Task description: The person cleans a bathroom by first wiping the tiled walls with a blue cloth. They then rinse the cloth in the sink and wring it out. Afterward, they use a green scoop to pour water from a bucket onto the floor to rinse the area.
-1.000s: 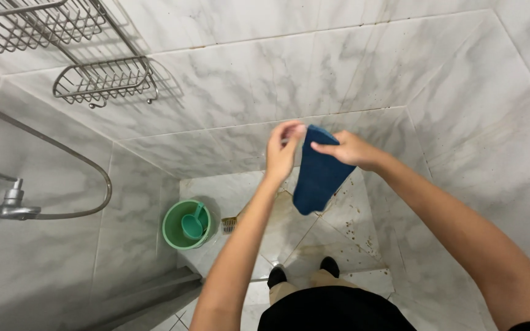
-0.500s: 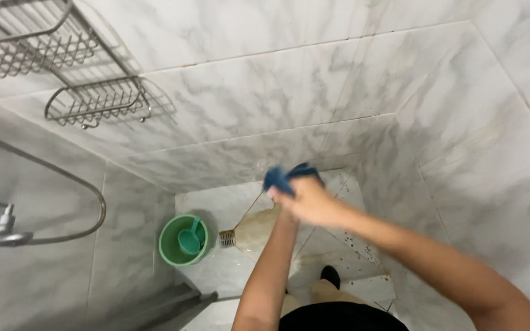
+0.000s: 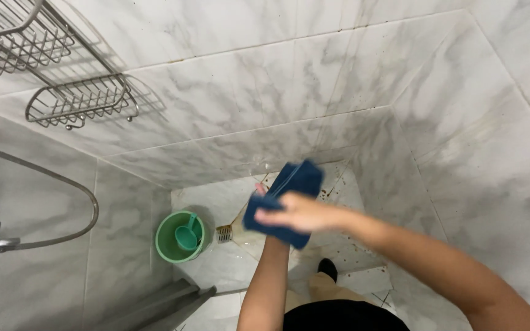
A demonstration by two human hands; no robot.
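- Blue cloth (image 3: 289, 196): held up between both hands before the marble wall (image 3: 265, 79).
- Right hand (image 3: 299, 213): fingers closed across the cloth's front.
- Left hand (image 3: 260, 190): mostly hidden behind the cloth; grip cannot be determined.
- Green bucket (image 3: 170, 242): on the floor below, well apart.

Both arms raised in front of chest, forearms converging. Right hand (image 3: 295, 214) lies palm-down, fingers (image 3: 265, 214) extended leftward, motion-blurred. Left hand (image 3: 259, 191) mostly hidden beneath it; left forearm rises near-vertical, right forearm comes in diagonally from lower right.
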